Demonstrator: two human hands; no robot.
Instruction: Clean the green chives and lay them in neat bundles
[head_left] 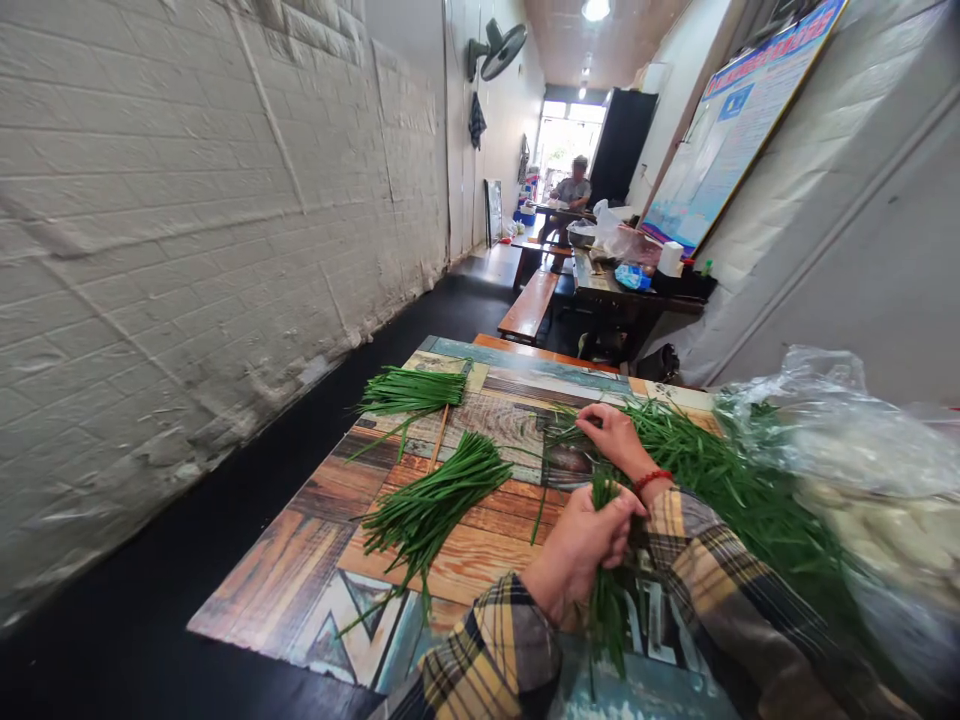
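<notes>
My left hand [581, 548] is closed around a small upright bunch of green garlic chives [609, 615], whose leaves hang below the fist. Just beyond it, my right hand [616, 438], with a red bead bracelet at the wrist, has its fingertips pinched together over a few thin chive blades. A loose heap of garlic chives [697, 450] spreads beside and beneath my right forearm. Two neat bundles lie left of my hands: a nearer bundle [439, 500] and a farther bundle [416, 390]. A thin wooden stick [439, 438] lies between them.
The patchwork wood-print table [300, 540] holds everything. A clear plastic bag [885, 500] with pale contents sits at the right. Beyond are a wooden bench [531, 305], a cluttered table [600, 285] and a seated person [574, 190]. A white brick-pattern wall [187, 200] runs along the left.
</notes>
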